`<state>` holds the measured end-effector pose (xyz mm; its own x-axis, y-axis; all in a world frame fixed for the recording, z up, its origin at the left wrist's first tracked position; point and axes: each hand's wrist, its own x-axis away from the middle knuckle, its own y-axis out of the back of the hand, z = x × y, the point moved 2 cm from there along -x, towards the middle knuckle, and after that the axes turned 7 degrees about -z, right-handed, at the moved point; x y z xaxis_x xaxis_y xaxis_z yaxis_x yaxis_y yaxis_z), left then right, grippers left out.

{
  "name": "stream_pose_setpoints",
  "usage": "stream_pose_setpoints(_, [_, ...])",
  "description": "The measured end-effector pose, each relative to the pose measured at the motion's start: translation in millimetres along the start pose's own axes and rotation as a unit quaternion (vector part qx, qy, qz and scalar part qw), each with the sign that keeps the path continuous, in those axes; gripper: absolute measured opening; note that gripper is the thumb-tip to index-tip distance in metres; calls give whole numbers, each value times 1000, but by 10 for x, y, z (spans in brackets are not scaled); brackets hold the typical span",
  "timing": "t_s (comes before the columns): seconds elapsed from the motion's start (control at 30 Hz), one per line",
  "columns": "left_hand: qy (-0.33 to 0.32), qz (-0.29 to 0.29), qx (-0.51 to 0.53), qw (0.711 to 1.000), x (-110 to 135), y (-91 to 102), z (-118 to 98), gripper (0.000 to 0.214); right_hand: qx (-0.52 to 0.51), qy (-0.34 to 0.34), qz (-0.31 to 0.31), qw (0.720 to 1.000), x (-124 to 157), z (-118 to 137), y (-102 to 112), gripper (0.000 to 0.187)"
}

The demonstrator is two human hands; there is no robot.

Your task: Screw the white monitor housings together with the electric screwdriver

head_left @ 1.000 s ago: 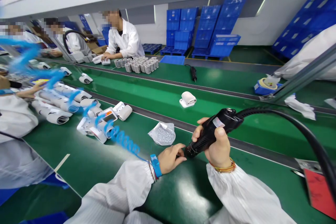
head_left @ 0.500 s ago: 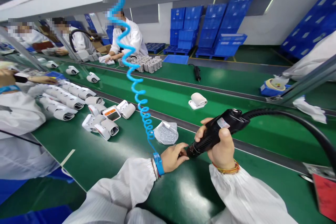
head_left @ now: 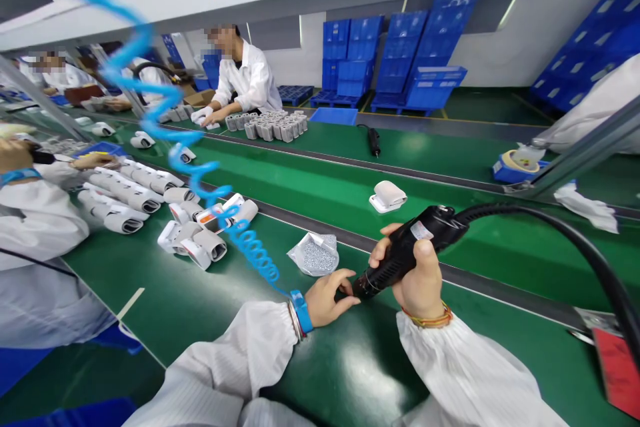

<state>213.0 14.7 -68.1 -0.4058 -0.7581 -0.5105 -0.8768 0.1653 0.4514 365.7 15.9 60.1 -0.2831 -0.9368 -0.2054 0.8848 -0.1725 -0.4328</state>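
Note:
My right hand (head_left: 419,280) is wrapped round a black electric screwdriver (head_left: 407,250), which is tilted with its front end down to the left. At that front end, the curled fingers of my left hand (head_left: 327,298) are closed; what they pinch is hidden. A blue wrist strap (head_left: 301,311) with a coiled blue cord (head_left: 255,255) is on my left wrist. Just beyond my left hand lies an open clear plastic bag of small silvery screws (head_left: 319,256) on the green bench (head_left: 250,280).
Several white cuffed devices, like wrist blood pressure monitors (head_left: 210,245), lie at the left, near a co-worker's sleeve (head_left: 45,217). Another monitor (head_left: 389,196) sits on the green conveyor (head_left: 325,190). The screwdriver's thick black cable (head_left: 555,233) arches right. A red piece (head_left: 617,363) lies at the right edge.
The monitor on the conveyor has shifted right. The coiled cord has swung left, now crossing in front of the left-hand monitors. Both my hands and the screwdriver have hardly moved.

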Motion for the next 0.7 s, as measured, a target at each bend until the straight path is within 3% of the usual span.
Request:
stream_pose_setpoints(0.13, [-8, -40, 27, 999, -28, 21, 9, 55, 0, -2, -13, 1000, -55, 10, 34, 59])
stream_pose_setpoints(0.27, [-15, -84, 64, 994, -62, 13, 59, 52, -8, -9, -74, 997, -200, 57, 167, 59])
stream_pose_setpoints(0.37, [-12, -91, 76, 993, -74, -13, 96, 47, -16, -20, -111, 994, -336, 94, 331, 56])
stream_pose_setpoints(0.47, [-2, -97, 75, 992, -87, -34, 112, 42, -34, -67, -189, 979, -456, 98, 536, 61])
stream_pose_setpoints(0.7, [-21, -92, 91, 991, -154, -25, 82, 37, -19, -106, -233, 966, -447, 9, 974, 60])
